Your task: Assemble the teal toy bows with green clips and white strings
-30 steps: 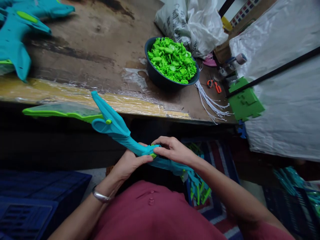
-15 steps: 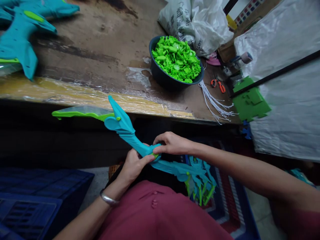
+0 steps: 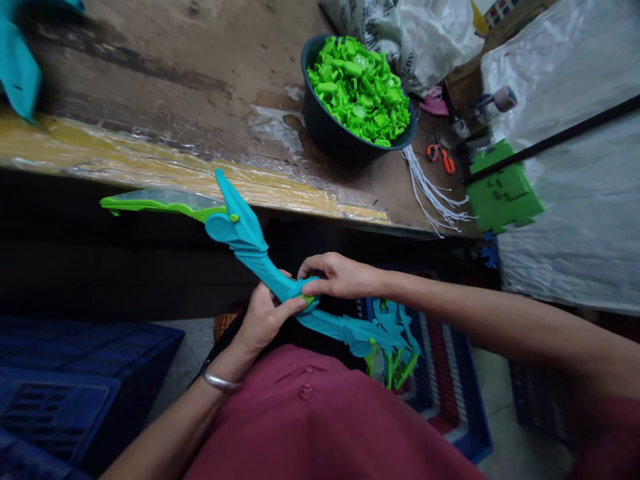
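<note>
A turquoise plastic toy bow (image 3: 253, 257) with lime-green and clear limb parts lies across my lap, below the table edge. My left hand (image 3: 265, 317) grips it near its middle from below, thumb along the front. My right hand (image 3: 335, 275) is closed over the same middle part, its thumb pressing beside a small lime-green piece (image 3: 307, 300). Part of that piece is covered by the fingers. Beyond the bow's lower end, more turquoise and green bow parts (image 3: 400, 337) sit in a blue crate (image 3: 477, 427) beside my lap.
A dark bowl (image 3: 340, 143) heaped with green plastic pieces (image 3: 357, 90) stands on the worn table (image 3: 200, 127). White cords (image 3: 433, 193), orange-handled scissors (image 3: 447, 160) and white sacks (image 3: 435, 40) are close by. Blue crates (image 3: 60, 400) stand at lower left.
The view has shifted, so the table, bowl and bow appear a little higher. Both hands keep their hold at the bow's middle, with the right thumb still against the green piece.
</note>
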A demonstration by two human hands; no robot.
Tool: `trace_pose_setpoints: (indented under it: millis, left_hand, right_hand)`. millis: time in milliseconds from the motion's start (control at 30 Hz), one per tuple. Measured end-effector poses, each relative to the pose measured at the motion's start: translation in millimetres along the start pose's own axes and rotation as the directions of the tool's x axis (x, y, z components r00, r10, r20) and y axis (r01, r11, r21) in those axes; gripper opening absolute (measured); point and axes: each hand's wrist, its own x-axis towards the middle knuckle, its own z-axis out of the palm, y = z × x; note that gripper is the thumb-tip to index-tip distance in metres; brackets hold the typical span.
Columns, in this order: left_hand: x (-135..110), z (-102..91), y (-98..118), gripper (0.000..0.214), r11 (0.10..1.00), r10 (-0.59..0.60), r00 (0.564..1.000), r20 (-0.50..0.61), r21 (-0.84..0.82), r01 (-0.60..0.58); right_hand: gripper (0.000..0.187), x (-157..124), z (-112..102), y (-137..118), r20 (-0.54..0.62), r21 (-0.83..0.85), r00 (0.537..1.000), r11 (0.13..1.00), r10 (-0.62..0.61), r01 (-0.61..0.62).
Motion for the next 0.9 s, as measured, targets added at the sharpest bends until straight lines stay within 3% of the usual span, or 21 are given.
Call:
trace_pose_setpoints:
  millis: [200, 267, 333, 433, 500, 633, 733, 900]
  left_hand:
    - [-18, -14.6, 25, 0.05, 0.995, 0.077, 0.991, 0.113, -0.069, -0.069]
    - [-28, -20.2, 34, 0.052, 0.987, 0.15, 0.976, 0.159, -0.073, -0.14]
    - [-39, -24.1, 39, 0.054, 0.977, 0.204, 0.954, 0.221, -0.109, -0.183]
    - [-54, -26.4, 42, 0.054, 0.966, 0.217, 0.919, 0.329, -0.207, -0.154]
    - [-62, -25.9, 44, 0.049, 0.959, 0.251, 0.893, 0.374, -0.225, -0.175]
    - [-71, -22.6, 51, 0.031, 0.928, 0.373, 0.841, 0.392, -0.155, -0.339]
    - [-71, -22.2, 56, 0.03, 0.895, 0.436, 0.8, 0.413, -0.106, -0.433]
    - [-72, -26.6, 58, 0.028, 0.869, 0.446, 0.757, 0.476, -0.03, -0.494]
  right_hand:
    - [0.049, -33, 19, -35, -0.221, 0.091, 0.975, 0.995, -0.008, 0.029]
    - [0.054, -51, 30, -52, -0.268, 0.007, 0.961, 0.997, -0.069, 0.074]
    - [0.047, -68, 42, -66, -0.295, -0.129, 0.942, 0.984, -0.16, 0.126]
    - [0.035, -87, 57, -78, -0.313, -0.346, 0.913, 0.927, -0.263, 0.148]
    - [0.035, -94, 64, -82, -0.289, -0.469, 0.907, 0.871, -0.307, 0.145]
    - [0.039, -97, 69, -85, -0.166, -0.621, 0.916, 0.76, -0.365, 0.191]
    - [0.038, -96, 67, -87, -0.056, -0.725, 0.912, 0.644, -0.406, 0.243]
    - [0.037, -94, 67, -89, 0.09, -0.777, 0.907, 0.54, -0.412, 0.322]
